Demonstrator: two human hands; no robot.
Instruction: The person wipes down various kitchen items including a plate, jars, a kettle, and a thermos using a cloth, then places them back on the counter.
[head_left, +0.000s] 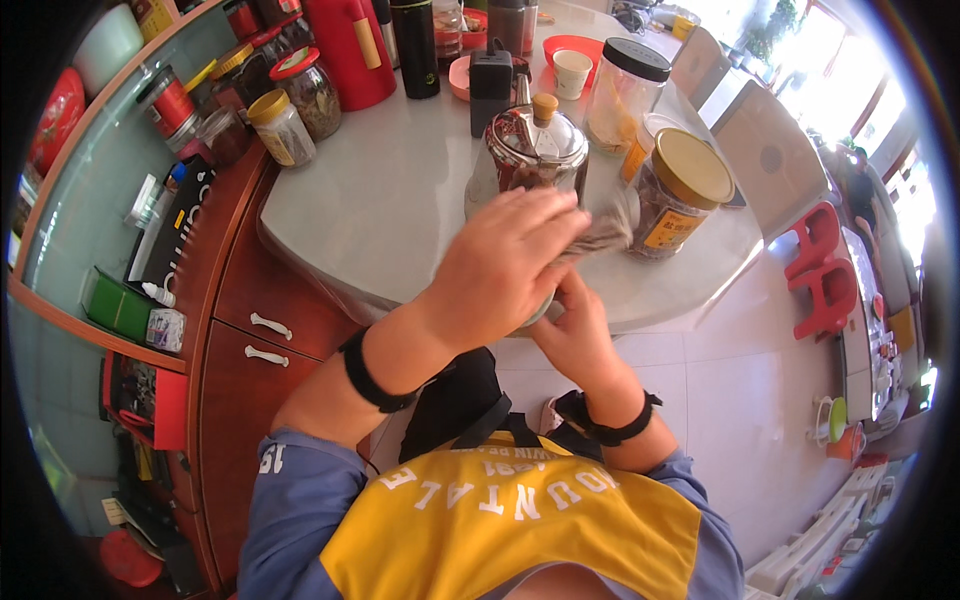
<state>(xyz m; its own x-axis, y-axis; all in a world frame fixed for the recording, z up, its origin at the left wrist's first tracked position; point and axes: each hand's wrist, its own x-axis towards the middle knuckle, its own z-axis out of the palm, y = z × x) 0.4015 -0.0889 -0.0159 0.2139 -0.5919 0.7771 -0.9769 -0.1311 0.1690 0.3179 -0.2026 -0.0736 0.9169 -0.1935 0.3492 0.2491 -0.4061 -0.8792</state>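
My left hand (502, 262) is over a blurred grey, striped cloth-like thing (604, 234) that sticks out past its fingertips. Just below, my right hand (581, 322) grips a small, pale green, rounded object (541, 309), mostly covered by my left hand. Both hands meet above the table's near edge. Beyond my fingers stands a glass teapot (536, 146) with a metal lid and a wooden knob. A clear jar (679, 191) with a gold lid and a yellow label stands to the right of the cloth-like thing.
A black box-shaped device (491, 94) stands behind the teapot. Farther back are a red thermos jug (349, 52), a black bottle (416, 49), a paper cup (571, 73) and a black-lidded jar (626, 94). Several jars line the left cabinet (255, 292). Chairs (772, 150) stand at right.
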